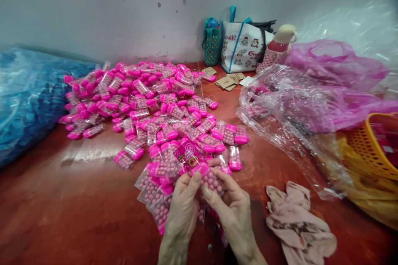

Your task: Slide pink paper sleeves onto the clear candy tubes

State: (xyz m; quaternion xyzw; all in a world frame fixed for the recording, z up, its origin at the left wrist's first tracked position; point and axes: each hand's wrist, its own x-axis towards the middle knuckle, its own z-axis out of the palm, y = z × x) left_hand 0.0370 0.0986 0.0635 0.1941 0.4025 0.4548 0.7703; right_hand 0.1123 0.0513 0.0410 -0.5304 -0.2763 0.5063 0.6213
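Between my two hands is a small clear candy container (pixel 212 183) with a bright pink cap, full of pink balls. My left hand (pixel 183 203) pinches it at the cap end, thumb on top. My right hand (pixel 232 203) grips the clear body between thumb and fingers. A magenta printed label (pixel 188 155) stands up just beyond the cap, against or close to my left fingers; whether it is attached cannot be made out. Several filled containers (pixel 161 212) lie side by side left of my left hand. Behind my hands spreads a large heap of the same containers (pixel 137 91).
A blue plastic sack (pixel 31 99) bulges at the left. Crumpled clear plastic (pixel 280 103), a pink bag (pixel 336 62) and a yellow basket (pixel 357 145) occupy the right. A pink cloth (pixel 298 223) lies near my right hand. By the wall stand a tote bag (pixel 241 47) and bottles.
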